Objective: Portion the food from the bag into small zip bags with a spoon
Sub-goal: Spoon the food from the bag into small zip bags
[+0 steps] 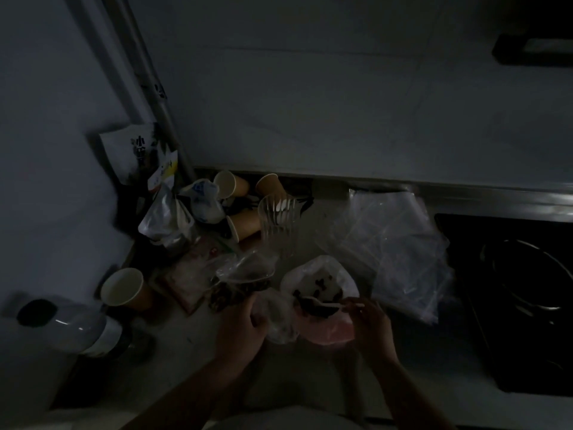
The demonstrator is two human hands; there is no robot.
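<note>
Over the food bag, right hand pinches the spoon; left hand's grip holds a zip bag.

A dim home kitchen: a tiled wall rises behind the bench, a black cooktop sits at the right, paper cups clutter the corner.
</note>
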